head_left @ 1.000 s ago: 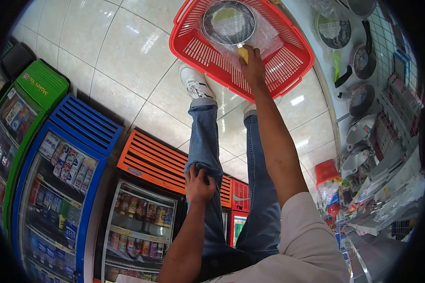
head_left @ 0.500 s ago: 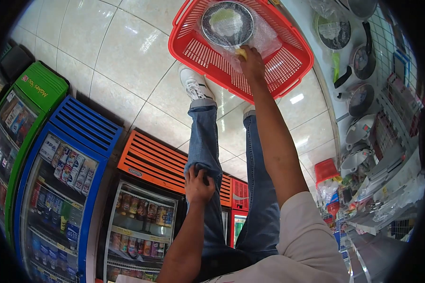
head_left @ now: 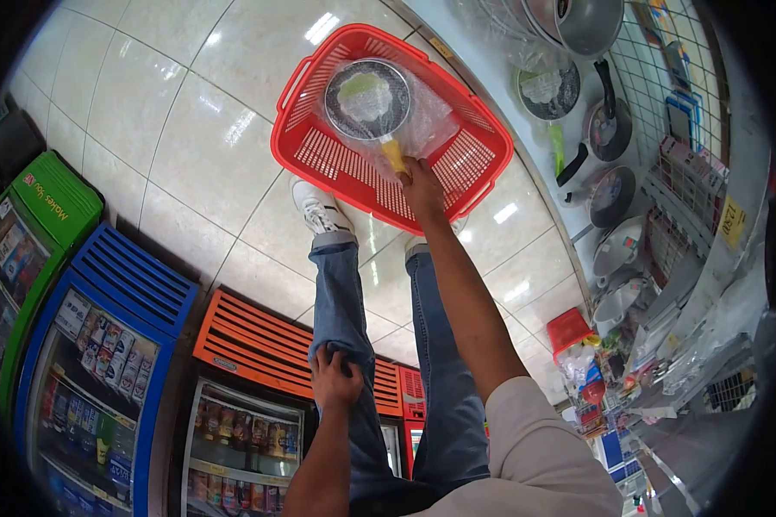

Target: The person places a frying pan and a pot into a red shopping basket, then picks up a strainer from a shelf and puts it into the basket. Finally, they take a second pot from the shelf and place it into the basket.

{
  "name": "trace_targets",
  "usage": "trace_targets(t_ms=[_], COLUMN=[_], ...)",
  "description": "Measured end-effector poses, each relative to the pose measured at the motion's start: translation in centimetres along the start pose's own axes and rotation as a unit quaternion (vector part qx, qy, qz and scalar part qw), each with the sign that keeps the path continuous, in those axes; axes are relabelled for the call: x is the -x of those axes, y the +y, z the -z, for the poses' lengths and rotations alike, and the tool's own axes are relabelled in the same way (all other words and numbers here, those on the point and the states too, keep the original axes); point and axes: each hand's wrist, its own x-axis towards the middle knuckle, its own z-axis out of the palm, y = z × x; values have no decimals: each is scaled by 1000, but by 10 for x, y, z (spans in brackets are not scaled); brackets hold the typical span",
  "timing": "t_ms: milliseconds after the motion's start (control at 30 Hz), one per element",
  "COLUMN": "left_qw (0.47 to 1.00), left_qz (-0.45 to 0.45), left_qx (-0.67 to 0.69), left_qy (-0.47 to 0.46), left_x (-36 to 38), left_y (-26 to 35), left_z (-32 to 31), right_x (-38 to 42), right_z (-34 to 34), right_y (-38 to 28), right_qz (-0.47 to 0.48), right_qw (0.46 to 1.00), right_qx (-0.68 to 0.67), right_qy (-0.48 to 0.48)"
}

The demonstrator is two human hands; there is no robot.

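Head camera shows a red basket (head_left: pixel 321 162) on the tiled floor (head_left: pixel 181 129), near fridges (head_left: pixel 134 276). Inside, the right hand (head_left: pixel 422 191) grasps the wrapped pan (head_left: pixel 367 99) by its yellow handle (head_left: pixel 392 155); the left hand (head_left: pixel 336 381), fingers loosely spread, rests on the knee (head_left: pixel 343 334).

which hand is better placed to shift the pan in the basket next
Right, I'd judge: the right hand is on the pan's yellow handle, while the left hand rests on the left leg.
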Motion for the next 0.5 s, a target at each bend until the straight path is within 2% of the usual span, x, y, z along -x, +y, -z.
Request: trace_targets(t_ms=[233,367,500], left_qw=[1000,1000,1000], left_qz=[3,-4,-6], left_qx=[-11,-26,4], left_qy=[-13,0,3], left_x=[-1,0,0], left_y=[1,-4,-4], left_z=[3,-4,-2], right_x=[-8,-7,-8], right_z=[-2,-2,-1], right_y=[3,2,1], right_qz=[-5,-41,-42], right_qw=[1000,998,998], right_qx=[-11,-30,-17], right_qy=[-3,-27,-32])
